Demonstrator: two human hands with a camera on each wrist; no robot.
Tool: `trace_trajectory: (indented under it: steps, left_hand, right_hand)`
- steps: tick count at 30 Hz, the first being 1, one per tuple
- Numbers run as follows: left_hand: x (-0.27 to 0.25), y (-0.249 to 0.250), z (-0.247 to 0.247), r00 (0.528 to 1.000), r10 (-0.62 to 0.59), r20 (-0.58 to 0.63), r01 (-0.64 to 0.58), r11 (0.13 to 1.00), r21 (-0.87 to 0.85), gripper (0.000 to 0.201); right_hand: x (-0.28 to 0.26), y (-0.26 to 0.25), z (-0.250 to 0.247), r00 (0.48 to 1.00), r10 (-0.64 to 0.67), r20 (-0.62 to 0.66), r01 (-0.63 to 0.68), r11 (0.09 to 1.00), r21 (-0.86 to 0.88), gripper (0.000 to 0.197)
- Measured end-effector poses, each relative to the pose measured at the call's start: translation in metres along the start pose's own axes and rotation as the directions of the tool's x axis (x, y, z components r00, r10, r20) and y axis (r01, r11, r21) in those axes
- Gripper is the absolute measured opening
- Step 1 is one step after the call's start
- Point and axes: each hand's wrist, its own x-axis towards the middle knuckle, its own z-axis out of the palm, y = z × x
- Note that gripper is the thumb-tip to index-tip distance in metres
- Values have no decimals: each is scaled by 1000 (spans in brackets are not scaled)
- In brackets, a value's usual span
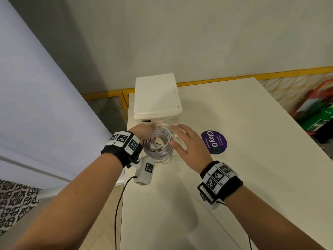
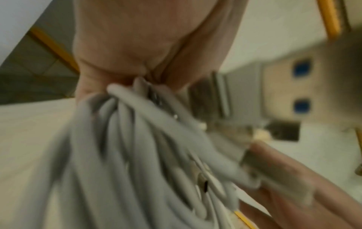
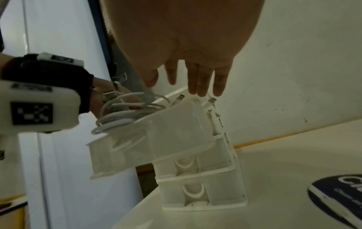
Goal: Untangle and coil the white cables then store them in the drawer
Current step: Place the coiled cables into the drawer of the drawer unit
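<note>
Two bare forearms reach forward over a cream table [image 1: 243, 159], each wrist wrapped in a black band carrying white blocks printed with black square markers. The left hand [image 1: 144, 131] grips a bundle of coiled white cables [image 1: 160, 143]; the left wrist view, though blurred, shows the loops bunched in the crease between thumb and fingers. Metal USB plugs show among the loops in the middle of the coil. The coil hangs over the pulled-out top drawer [image 3: 149, 139] of a small white plastic drawer unit [image 1: 156, 98], partly lowered into it. Two more drawers below it are closed, each with a half-round finger recess in its front.

The right hand [image 1: 187, 143] hovers just beside the coil on its right, fingers [image 3: 197, 80] straight and spread, palm down, holding nothing; whether the fingertips touch the drawer rim I cannot tell.

The unit stands near the table's far left corner, against a pale wall. A round purple "ClayGo" sticker [image 1: 214, 142] lies flat on the table right of the hands. A yellow railing [image 1: 252, 76] runs behind the table.
</note>
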Motion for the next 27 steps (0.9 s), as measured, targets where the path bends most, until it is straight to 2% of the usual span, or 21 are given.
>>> trace_trajectory:
  steps: [3, 6, 9, 11, 14, 17, 19, 22, 25, 27]
  left_hand:
    - [-4, 4, 3, 1000, -15, 22, 18, 990, -141, 41]
    - [-9, 6, 5, 1000, -5, 28, 8, 992, -125, 40]
    - [-16, 5, 3, 999, 31, 22, -31, 999, -9, 38]
    - [-20, 4, 2, 995, 95, 27, -98, 985, 139, 37]
    - [-31, -2, 2, 970, 239, 48, -238, 887, 396, 37]
    - [-38, -14, 1, 925, 379, 35, -349, 806, 478, 36]
    - [-38, -18, 1, 907, 422, 9, -378, 802, 462, 29]
    - [-36, -16, 1, 898, 430, -92, -380, 864, 332, 18]
    - [-37, -19, 6, 891, 417, -183, -396, 908, 141, 20]
    - [-37, -22, 13, 878, 401, -261, -400, 915, 60, 27]
  right_hand:
    - [3, -2, 6, 972, -101, 213, 129, 984, -120, 69]
    - [3, 0, 14, 962, -118, 247, 166, 969, -183, 72]
    - [4, -1, 19, 968, -71, 240, 128, 965, -229, 73]
    - [4, -3, 22, 970, -42, 238, 109, 956, -273, 71]
    - [7, -8, 25, 977, -18, 213, 92, 934, -345, 61]
    - [8, -14, 28, 985, 7, 171, 60, 922, -383, 54]
    - [8, -15, 31, 987, 43, 156, 18, 930, -366, 56]
    - [9, -11, 31, 971, 60, 233, 16, 950, -311, 73]
    - [9, -7, 24, 949, 68, 309, 30, 953, -302, 94]
    - [10, -4, 22, 947, 78, 312, 21, 953, -302, 96]
